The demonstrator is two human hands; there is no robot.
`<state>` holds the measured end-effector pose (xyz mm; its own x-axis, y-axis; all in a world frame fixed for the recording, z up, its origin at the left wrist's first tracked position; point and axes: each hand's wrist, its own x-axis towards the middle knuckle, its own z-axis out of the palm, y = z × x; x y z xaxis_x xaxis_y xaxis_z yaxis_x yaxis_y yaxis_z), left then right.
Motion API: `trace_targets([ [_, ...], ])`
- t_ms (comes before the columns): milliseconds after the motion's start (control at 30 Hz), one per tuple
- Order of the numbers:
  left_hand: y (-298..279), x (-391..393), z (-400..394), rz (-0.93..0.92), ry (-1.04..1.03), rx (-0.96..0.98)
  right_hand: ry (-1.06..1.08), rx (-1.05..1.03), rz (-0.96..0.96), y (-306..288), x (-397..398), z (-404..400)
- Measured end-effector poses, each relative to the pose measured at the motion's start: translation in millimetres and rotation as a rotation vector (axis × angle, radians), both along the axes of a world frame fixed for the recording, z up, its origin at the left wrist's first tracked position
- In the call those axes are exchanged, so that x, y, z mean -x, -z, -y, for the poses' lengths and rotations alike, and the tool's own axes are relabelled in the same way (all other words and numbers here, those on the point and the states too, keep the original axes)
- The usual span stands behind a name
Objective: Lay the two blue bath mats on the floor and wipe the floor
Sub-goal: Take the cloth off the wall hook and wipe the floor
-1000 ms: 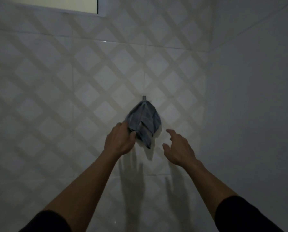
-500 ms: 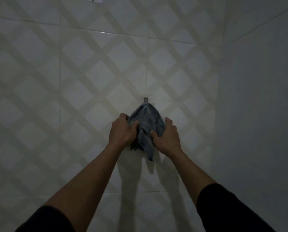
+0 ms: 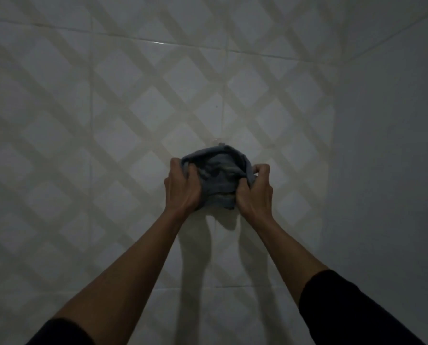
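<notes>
The fingers of the left hand (image 3: 181,189) and the right hand (image 3: 254,191) are curled tight into a bunched blue cloth (image 3: 217,178), which sits between them against the wall. Just above the fingertips a small hook (image 3: 221,144) shows at the cloth's top edge. Behind lies a dim tiled wall (image 3: 113,115) with a pale lattice pattern; a plain wall (image 3: 392,145) meets it off to the right.

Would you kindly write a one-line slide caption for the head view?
Both hands, left and right, bunch a blue cloth at a hook on the tiled wall.
</notes>
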<state>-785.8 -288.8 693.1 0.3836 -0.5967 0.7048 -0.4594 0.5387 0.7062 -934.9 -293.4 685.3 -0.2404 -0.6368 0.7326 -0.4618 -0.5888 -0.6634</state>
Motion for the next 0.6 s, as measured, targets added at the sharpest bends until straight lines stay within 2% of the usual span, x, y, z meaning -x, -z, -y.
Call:
trace_targets([
  [133,13.6,7.6,-3.7,-0.047,-0.008,0.045,-0.015,0.03,0.062,15.5,-3.9,-13.0],
  [300,61.9,19.7,-8.1,-0.065,0.033,-0.051,0.02,-0.077,0.1,58.0,2.2,-23.5],
  [400,89.2,20.8,-14.7,-0.082,0.082,-0.222,0.018,-0.2,0.064,81.6,13.6,-31.3],
  [500,115.0,23.4,-26.9,-0.149,0.168,-0.492,-0.027,-0.402,0.025,106.5,26.1,-43.0],
  [600,145.7,24.6,-47.6,-0.233,0.391,-0.704,-0.053,-0.58,-0.05,138.2,39.6,-55.6],
])
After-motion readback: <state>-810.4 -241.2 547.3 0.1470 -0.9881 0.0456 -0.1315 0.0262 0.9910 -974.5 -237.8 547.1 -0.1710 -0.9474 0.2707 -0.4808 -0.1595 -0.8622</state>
